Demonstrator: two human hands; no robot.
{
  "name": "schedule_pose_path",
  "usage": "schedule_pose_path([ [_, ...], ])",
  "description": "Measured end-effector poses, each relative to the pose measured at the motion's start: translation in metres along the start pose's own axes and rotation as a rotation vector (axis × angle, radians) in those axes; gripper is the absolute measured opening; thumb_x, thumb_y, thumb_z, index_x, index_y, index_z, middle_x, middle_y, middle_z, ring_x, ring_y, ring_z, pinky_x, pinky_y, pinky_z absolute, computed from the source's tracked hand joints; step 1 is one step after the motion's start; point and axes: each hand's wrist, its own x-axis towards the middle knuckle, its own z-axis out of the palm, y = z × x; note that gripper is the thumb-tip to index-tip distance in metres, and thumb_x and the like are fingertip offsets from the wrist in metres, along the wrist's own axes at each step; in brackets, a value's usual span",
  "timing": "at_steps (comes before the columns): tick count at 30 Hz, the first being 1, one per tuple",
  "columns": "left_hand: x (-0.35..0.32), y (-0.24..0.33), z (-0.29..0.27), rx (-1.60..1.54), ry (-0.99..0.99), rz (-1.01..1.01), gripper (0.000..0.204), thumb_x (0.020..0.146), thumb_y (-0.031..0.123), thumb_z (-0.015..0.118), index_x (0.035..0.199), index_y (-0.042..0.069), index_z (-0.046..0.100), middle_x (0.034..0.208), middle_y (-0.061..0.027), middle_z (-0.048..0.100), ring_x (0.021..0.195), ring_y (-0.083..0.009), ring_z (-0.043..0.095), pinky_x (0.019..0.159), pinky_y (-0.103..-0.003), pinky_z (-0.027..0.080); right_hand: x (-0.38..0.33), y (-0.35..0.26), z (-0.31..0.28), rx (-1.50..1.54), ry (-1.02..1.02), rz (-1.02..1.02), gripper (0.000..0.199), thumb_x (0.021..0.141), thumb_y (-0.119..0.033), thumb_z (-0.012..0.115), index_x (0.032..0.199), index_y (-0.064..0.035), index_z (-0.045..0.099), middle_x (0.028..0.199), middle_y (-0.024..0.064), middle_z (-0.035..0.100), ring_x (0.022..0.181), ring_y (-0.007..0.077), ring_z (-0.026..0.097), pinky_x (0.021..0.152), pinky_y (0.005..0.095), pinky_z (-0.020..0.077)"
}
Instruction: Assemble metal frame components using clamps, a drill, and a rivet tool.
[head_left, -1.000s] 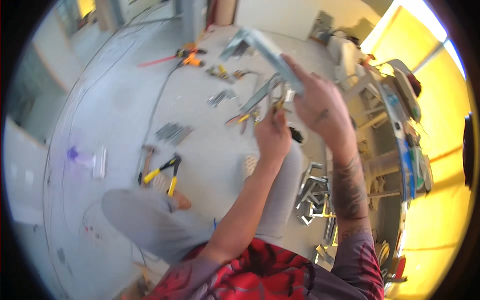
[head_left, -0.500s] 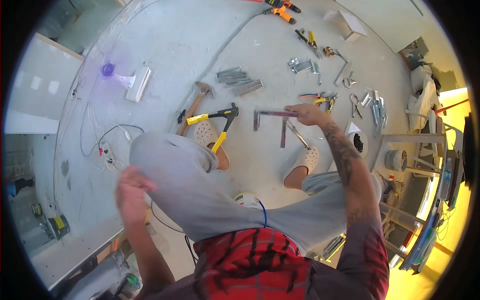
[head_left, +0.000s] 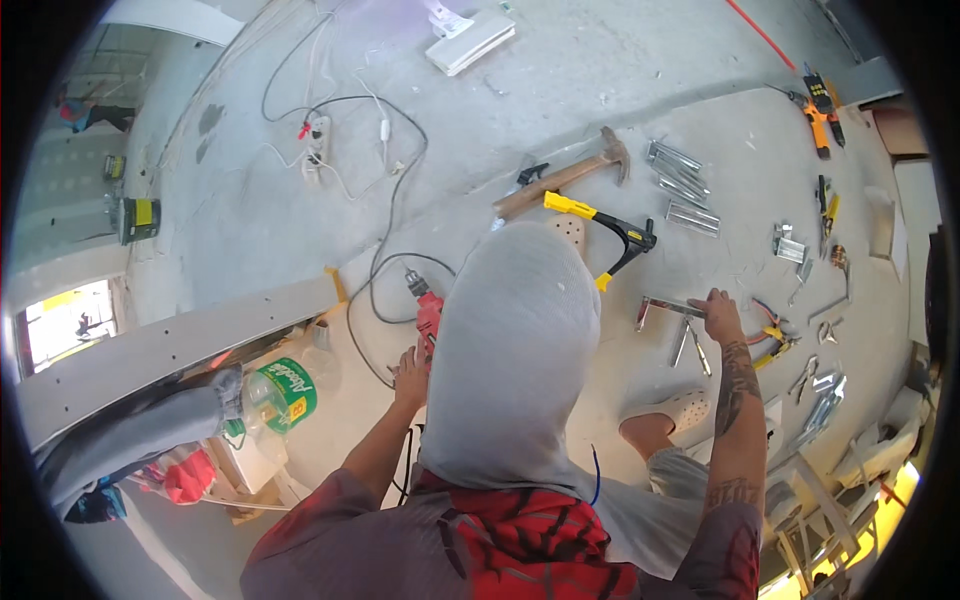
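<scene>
1. Right hand [head_left: 718,312] on the concrete floor [head_left: 640,90], fingers pinching the near end of a bent grey metal channel piece [head_left: 668,308].
2. Channel's long axis runs leftward from the fingertips.
3. Left hand [head_left: 408,366] touching the red power drill [head_left: 428,308]; finger state cannot be told.

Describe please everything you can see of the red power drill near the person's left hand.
The red power drill lies on the grey concrete floor, beside the person's raised grey-trousered knee. Its body looks like red plastic, with a darker metal chuck end pointing away from the person. A black cord runs from it. The left hand reaches its near end; the grip itself is unclear.
</scene>
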Motion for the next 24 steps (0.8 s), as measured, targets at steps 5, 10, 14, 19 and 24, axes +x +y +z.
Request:
schedule_pose_path([
  [5,0.012,0.022,-0.006,0.068,-0.093,-0.115,0.084,0.084,0.039,0.064,0.147,0.001,0.023,0.14,-0.022,0.043,0.124,-0.0358,0.047,0.1,-0.048,0.041,-0.004,-0.003,-0.01,-0.099,0.209,0.126,0.034,0.084,-0.008,0.053,0.109,-0.0212,0.07,0.103,0.0091,0.058,0.104,0.0266,0.054,0.092,0.0423,0.0423],
  [10,0.023,0.006,-0.012,-0.057,-0.124,-0.217,0.078,0.085,0.035,0.063,0.145,0.001,0.028,0.139,-0.0211,0.044,0.124,-0.0344,0.048,0.099,-0.046,0.043,-0.03,-0.025,-0.033,0.192,0.588,0.442,0.027,0.08,-0.012,0.06,0.106,-0.0161,0.068,0.1,0.0114,0.061,0.097,0.0288,0.057,0.087,0.0421,0.0444],
  [14,0.031,-0.013,-0.045,-0.433,-0.053,-0.297,0.073,0.086,0.033,0.062,0.143,0.0,0.031,0.139,-0.0205,0.045,0.123,-0.0333,0.049,0.098,-0.044,0.044,-0.072,-0.066,-0.018,0.794,0.776,0.922,0.023,0.077,-0.019,0.066,0.098,-0.01,0.065,0.087,0.0118,0.062,0.092,0.0296,0.059,0.08,0.0414,0.0456],
  [19,0.045,-0.026,-0.13,-1.14,0.071,-0.316,0.067,0.086,0.03,0.061,0.141,0.0,0.036,0.139,-0.0196,0.045,0.123,-0.0319,0.049,0.097,-0.042,0.045,-0.094,-0.106,0.054,0.621,0.761,0.968,0.029,0.078,-0.023,0.069,0.103,-0.0103,0.064,0.087,0.0096,0.062,0.093,0.0277,0.061,0.08,0.0406,0.0457],
  [24,0.059,0.007,-0.285,-1.378,0.157,0.001,0.061,0.087,0.026,0.059,0.138,-0.001,0.041,0.138,-0.0188,0.046,0.123,-0.0305,0.05,0.096,-0.04,0.046,-0.075,-0.101,0.098,0.552,0.932,0.857,0.029,0.081,-0.022,0.067,0.108,-0.0115,0.064,0.095,0.008,0.065,0.093,0.0276,0.061,0.082,0.039,0.0455],
])
